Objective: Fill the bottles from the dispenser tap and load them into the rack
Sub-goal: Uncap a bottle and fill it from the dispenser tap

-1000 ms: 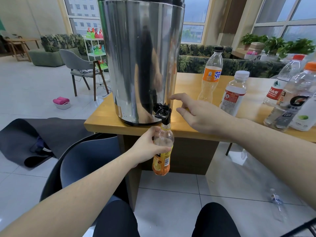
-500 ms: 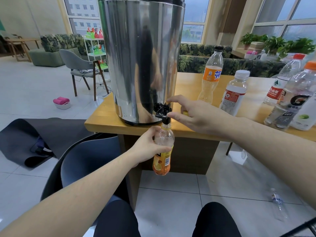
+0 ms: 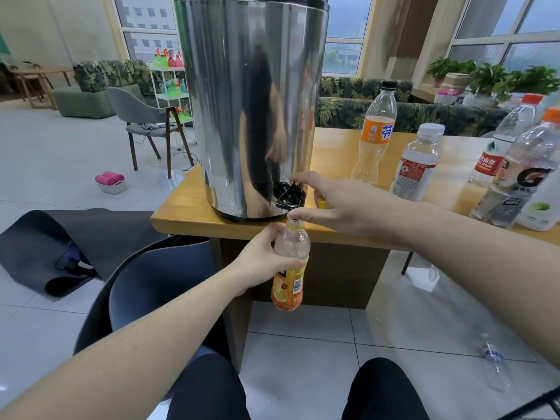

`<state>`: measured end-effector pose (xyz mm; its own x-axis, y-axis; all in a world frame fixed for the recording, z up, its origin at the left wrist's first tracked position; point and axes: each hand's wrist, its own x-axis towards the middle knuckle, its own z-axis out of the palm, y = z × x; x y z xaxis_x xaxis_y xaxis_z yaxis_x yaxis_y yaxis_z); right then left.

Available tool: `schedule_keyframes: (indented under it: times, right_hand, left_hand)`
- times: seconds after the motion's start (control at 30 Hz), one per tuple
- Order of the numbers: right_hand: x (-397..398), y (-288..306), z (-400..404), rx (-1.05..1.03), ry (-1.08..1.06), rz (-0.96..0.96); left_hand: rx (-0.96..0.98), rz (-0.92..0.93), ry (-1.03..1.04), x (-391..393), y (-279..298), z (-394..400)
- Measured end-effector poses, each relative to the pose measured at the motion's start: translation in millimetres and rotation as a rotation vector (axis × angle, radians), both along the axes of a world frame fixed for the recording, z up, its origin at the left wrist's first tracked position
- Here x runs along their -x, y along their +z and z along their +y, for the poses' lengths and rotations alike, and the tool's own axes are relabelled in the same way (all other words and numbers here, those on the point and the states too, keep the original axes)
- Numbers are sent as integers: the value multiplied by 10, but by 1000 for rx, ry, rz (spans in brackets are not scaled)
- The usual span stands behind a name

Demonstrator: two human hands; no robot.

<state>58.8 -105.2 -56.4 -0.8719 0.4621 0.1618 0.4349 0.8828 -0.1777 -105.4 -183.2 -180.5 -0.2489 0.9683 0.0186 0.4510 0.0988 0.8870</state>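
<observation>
Bottle (image 3: pixel 290 262) with the orange juice label hung below the table edge, its open mouth right under the black tap (image 3: pixel 288 195) of the steel dispenser (image 3: pixel 251 104). Its clear upper part showed no water line that I could make out, so filling looked barely begun, if begun at all. The left hand (image 3: pixel 263 262) gripped it around the shoulder, fingers curled round the plastic, holding it upright. The right hand (image 3: pixel 336 204) was at the tap, with the forefinger over the top of the lever and the thumb beneath it near the bottle mouth; it seemed to pinch the lever, though whether the valve was open could not be told, and no stream was visible. A small yellow cap (image 3: pixel 321 202) lay on the wooden table (image 3: pixel 181 213) just behind that hand.

Further right on the table stood a black-capped orange soda bottle (image 3: pixel 375 137), a white-capped water bottle (image 3: pixel 416 162), a red-capped water bottle (image 3: pixel 500 144), a sports drink bottle (image 3: pixel 521 171) with an orange cap and a white bottle (image 3: pixel 542 204); all looked largely empty. Another bottle (image 3: pixel 494 362) lay on the floor tiles. No rack was in view. By my reading nearly the whole job remained: this fill, the others, then the loading.
</observation>
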Motion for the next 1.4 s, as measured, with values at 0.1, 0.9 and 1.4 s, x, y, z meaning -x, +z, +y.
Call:
schedule_keyframes:
  times: [0.1, 0.9, 1.4]
  right_hand:
    - [19, 4, 1, -2, 4, -10]
    - [136, 65, -43, -264, 146, -53]
    - [123, 133, 111, 310, -69, 257]
  left_hand:
    - [-2, -7, -6, 9, -1, -3]
    - [-11, -41, -12, 16, -8, 3]
    - [21, -19, -10, 78, -101, -23]
